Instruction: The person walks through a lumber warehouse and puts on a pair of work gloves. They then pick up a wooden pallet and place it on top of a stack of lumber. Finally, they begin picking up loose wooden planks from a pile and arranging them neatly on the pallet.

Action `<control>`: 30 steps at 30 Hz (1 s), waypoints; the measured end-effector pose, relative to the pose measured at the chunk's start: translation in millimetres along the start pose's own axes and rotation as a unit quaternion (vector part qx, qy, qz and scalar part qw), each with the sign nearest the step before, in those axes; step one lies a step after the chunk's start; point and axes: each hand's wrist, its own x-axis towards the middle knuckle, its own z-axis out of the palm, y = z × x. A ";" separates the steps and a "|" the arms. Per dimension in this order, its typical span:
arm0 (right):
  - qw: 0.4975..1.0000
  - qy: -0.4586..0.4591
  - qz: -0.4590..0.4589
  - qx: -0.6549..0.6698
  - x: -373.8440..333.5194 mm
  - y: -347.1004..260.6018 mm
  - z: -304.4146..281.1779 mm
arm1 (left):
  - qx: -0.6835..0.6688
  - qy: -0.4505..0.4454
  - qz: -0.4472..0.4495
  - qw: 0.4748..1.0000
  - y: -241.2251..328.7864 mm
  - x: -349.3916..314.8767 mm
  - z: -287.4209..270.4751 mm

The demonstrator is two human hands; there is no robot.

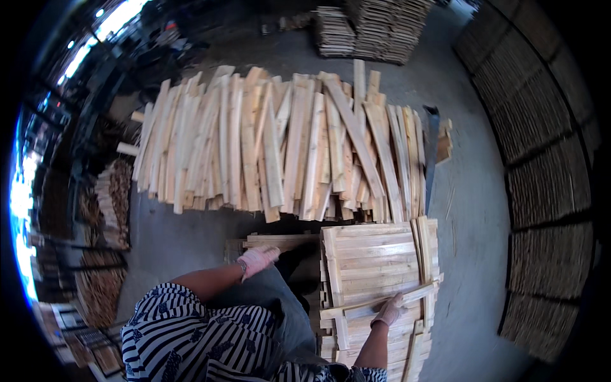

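Observation:
My right hand (pixel 388 311), in a pale glove, is closed on a wooden slat (pixel 417 294) that lies slantwise across a low stack of boards (pixel 377 254) at my right. Other slats lie along the stack's left and right sides, and another slat end (pixel 331 313) shows just left of the hand. My left hand (pixel 259 260), gloved too, rests by my knee with its fingers stretched out and nothing in them. Ahead of both hands spreads a wide heap of loose wooden slats (pixel 280 140), most pointing away from me, a few askew.
A dark upright metal post (pixel 431 159) borders the heap's right end. Tall stacks of boards (pixel 541 165) line the far right, with more stacks (pixel 369 28) at the back. Piled wood pieces (pixel 105 280) stand at the left. A low wooden piece (pixel 280 240) lies before my knees.

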 end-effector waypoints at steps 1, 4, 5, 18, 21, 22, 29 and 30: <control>0.993 0.047 -0.072 -0.080 -9.0 2.9 -3.5 | 0.173 0.058 0.121 0.976 -45.5 -3.2 4.9; 0.951 0.082 -0.266 -0.136 -10.8 26.5 -4.7 | -0.374 0.084 -0.208 0.900 -2.1 -18.3 -31.1; 0.948 -0.005 -0.314 -0.060 -12.6 39.6 3.2 | -0.238 0.122 -0.121 0.956 -19.1 -18.0 -42.2; 0.832 -0.425 -0.307 -0.180 -171.5 33.2 74.8 | -0.110 0.314 -0.186 0.924 -20.6 130.9 -208.2; 0.796 -0.387 -0.410 -0.220 -223.5 -111.6 90.2 | -0.074 0.329 -0.207 0.918 -10.9 167.0 -250.6; 0.787 -0.413 -0.420 -0.182 -238.4 -153.0 110.6 | -0.060 0.341 -0.214 0.914 -7.9 178.4 -256.8; 0.769 -0.393 -0.497 -0.089 -277.6 -295.2 317.9 | -0.083 0.371 -0.218 0.899 -11.4 213.6 -257.8; 0.767 -0.384 -0.505 -0.099 -297.4 -304.6 333.4 | -0.123 0.364 -0.229 0.894 -21.6 213.9 -262.5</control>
